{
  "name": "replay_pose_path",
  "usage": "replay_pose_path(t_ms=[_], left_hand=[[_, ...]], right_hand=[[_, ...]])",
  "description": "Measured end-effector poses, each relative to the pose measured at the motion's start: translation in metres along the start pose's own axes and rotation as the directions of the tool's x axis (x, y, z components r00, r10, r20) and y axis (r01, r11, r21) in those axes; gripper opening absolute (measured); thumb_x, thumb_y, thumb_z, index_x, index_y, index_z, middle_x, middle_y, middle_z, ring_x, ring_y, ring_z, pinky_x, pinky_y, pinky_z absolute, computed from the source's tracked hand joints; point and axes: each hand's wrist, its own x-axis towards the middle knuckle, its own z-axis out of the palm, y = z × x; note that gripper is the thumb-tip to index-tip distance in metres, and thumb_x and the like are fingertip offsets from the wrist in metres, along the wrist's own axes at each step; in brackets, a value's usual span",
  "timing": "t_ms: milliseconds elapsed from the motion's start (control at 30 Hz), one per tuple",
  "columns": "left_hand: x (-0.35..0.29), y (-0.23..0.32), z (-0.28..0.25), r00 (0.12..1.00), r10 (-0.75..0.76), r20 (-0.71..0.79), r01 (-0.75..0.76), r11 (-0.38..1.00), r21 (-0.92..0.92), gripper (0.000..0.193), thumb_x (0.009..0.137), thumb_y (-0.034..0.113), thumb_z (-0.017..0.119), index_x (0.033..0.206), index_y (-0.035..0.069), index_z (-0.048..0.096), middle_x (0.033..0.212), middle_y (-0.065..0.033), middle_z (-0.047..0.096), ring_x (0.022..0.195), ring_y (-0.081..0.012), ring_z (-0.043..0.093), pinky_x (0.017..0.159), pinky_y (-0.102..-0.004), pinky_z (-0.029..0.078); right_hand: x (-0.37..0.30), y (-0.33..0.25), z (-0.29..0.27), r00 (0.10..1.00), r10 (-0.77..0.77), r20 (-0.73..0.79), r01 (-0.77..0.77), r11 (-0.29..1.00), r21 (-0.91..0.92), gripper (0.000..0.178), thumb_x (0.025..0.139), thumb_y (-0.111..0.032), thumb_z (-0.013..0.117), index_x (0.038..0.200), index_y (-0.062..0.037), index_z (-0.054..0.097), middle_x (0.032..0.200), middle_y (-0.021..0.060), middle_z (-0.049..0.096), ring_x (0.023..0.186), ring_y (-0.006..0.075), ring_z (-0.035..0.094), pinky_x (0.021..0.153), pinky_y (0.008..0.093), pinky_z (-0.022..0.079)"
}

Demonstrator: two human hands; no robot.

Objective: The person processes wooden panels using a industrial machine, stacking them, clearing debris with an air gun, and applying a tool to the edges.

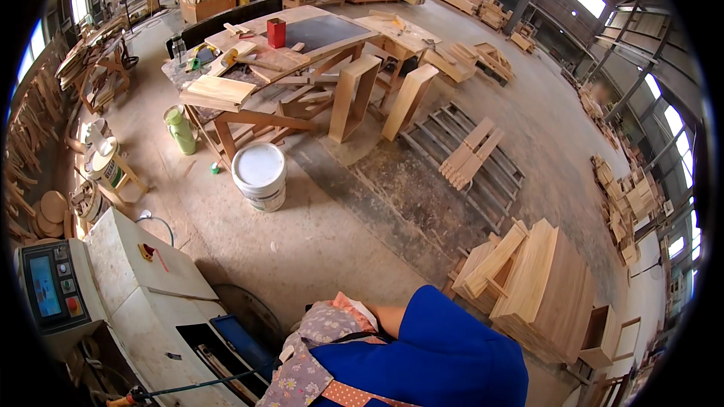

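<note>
Neither of my hands can be made out. At the lower edge is a blue sleeve (467, 347), with a short stretch of bare arm (390, 319) beyond it. Floral cloth (328, 324) with a pinkish edge lies against that arm and hides what is past it. Closest to this cloth is a pale machine (151, 294) at the lower left, with a dark opening and a blue part in its top. Its control panel (51, 286) carries a lit screen and a red button. A thin dark cable (204, 384) runs across the machine toward the cloth.
A white lidded bucket (259, 169) and a green flask (179, 130) stand on the floor ahead. Behind is a cluttered worktable (256, 60) with a red box (276, 32). To the right are stacked boards (547, 279) and a slatted pallet (445, 143) bearing wooden pieces.
</note>
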Motion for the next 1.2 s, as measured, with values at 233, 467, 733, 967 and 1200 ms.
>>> replay_pose_path(t_ms=[233, 467, 733, 967, 1200], left_hand=[[0.009, 0.005, 0.0, 1.0, -0.006, -0.001, 0.006, 1.0, -0.019, 0.061, 0.086, 0.043, 0.062, 0.128, 0.0, 0.055, 0.128, -0.0241, 0.055, 0.121, -0.0413, 0.048, 0.104, -0.0498, 0.037], [0.008, 0.004, 0.005, 1.0, -0.025, -0.008, 0.024, 0.999, -0.046, 0.061, 0.086, 0.041, 0.062, 0.128, -0.002, 0.054, 0.129, -0.0246, 0.054, 0.122, -0.0415, 0.047, 0.105, -0.0497, 0.036], [-0.054, -0.058, -0.008, 0.981, -0.195, 0.006, 0.195, 0.975, -0.106, 0.061, 0.086, 0.039, 0.062, 0.129, -0.003, 0.053, 0.13, -0.0252, 0.053, 0.123, -0.0417, 0.046, 0.107, -0.0496, 0.034], [-0.158, -0.083, -0.02, 0.861, -0.503, -0.074, 0.491, 0.861, -0.132, 0.058, 0.081, 0.031, 0.067, 0.128, -0.001, 0.054, 0.129, -0.0263, 0.053, 0.122, -0.0434, 0.045, 0.108, -0.0502, 0.033], [-0.15, -0.055, -0.038, 0.741, -0.669, 0.05, 0.668, 0.728, -0.154, 0.059, 0.076, 0.015, 0.066, 0.132, 0.008, 0.05, 0.145, -0.0234, 0.04, 0.137, -0.0415, 0.034, 0.112, -0.0503, 0.03]], right_hand=[[0.03, -0.021, -0.007, 0.981, -0.147, -0.123, 0.131, 0.983, -0.128, 0.015, 0.081, -0.017, 0.065, 0.084, -0.008, 0.076, 0.086, 0.0144, 0.072, 0.078, 0.0326, 0.068, 0.071, 0.046, 0.053], [0.067, -0.066, -0.074, 0.98, -0.197, 0.002, 0.182, 0.901, -0.395, 0.024, 0.078, -0.02, 0.058, 0.071, -0.0006, 0.07, 0.076, 0.0204, 0.068, 0.063, 0.0379, 0.063, 0.058, 0.0478, 0.049], [0.027, -0.286, -0.065, 0.798, -0.547, -0.253, 0.51, 0.837, -0.199, 0.022, 0.082, -0.024, 0.058, 0.082, -0.0052, 0.069, 0.082, 0.018, 0.068, 0.076, 0.032, 0.066, 0.069, 0.0455, 0.052], [-0.093, -0.482, 0.017, 0.031, -0.999, -0.039, 0.959, 0.041, -0.281, 0.014, 0.084, -0.014, 0.067, 0.096, -0.007, 0.063, 0.102, 0.0132, 0.065, 0.097, 0.0334, 0.06, 0.085, 0.0425, 0.048], [-0.116, -0.564, 0.186, -0.082, -0.926, 0.37, 0.929, -0.206, -0.309, 0.048, 0.088, -0.024, 0.064, 0.132, -0.0071, 0.053, 0.144, 0.0214, 0.044, 0.133, 0.0366, 0.04, 0.109, 0.0476, 0.033]])
